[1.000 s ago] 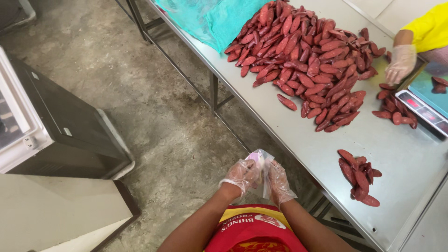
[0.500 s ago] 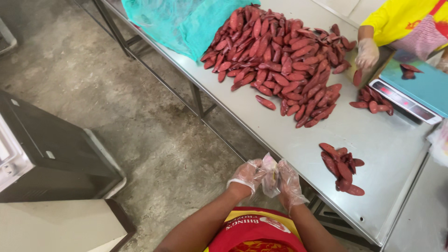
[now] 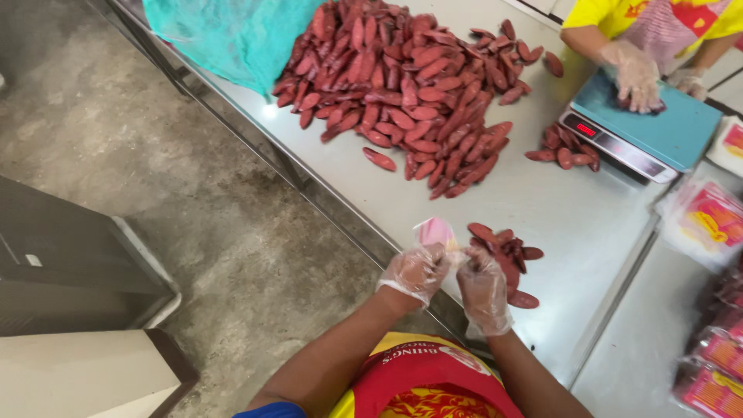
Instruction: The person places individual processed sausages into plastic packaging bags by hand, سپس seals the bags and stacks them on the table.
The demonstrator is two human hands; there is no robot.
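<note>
While both gloved hands meet:
Left hand (image 3: 416,271): pinching small plastic bag (image 3: 435,231).
Right hand (image 3: 483,285): gripping bag too, nearer small sweet-potato pile (image 3: 507,259), just right.

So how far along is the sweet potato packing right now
Early, by the look of it. Done: some filled printed packets lie at the right edge. In hand: the left hand and right hand, both in clear gloves, hold a small plastic bag beside a small pile of sweet potatoes. Left: the big heap on the steel table is unpacked; a co-worker's gloved hand is on the scale.
</note>
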